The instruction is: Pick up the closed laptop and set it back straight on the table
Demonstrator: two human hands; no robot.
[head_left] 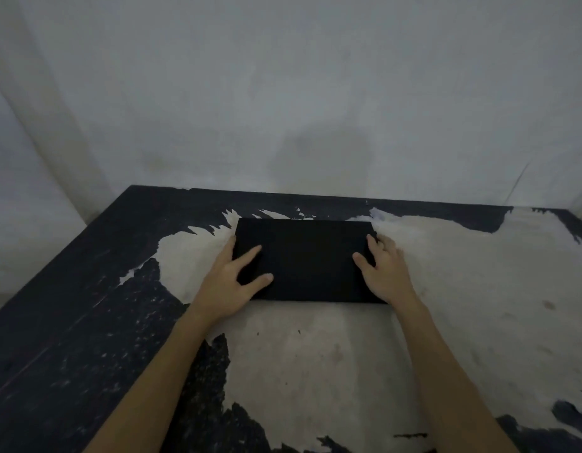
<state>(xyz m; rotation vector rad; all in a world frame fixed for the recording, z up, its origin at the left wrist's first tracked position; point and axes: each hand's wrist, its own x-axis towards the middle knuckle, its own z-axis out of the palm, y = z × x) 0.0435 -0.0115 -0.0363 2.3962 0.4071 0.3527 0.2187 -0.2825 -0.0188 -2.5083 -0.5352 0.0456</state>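
A closed black laptop [307, 258] lies flat on the worn table [315, 361], its long edges roughly parallel to the table's far edge. My left hand [232, 277] grips the laptop's left side, thumb and forefinger spread on the lid, other fingers at the edge. My right hand [382, 268] holds the right side, thumb on the lid and fingers curled around the right edge. Whether the laptop is lifted off the surface or resting on it I cannot tell.
The table top is black with large patches worn to pale bare surface. A pale wall [283, 93] stands right behind the table's far edge [315, 194]. The left table edge [54, 256] runs diagonally, with floor beyond it.
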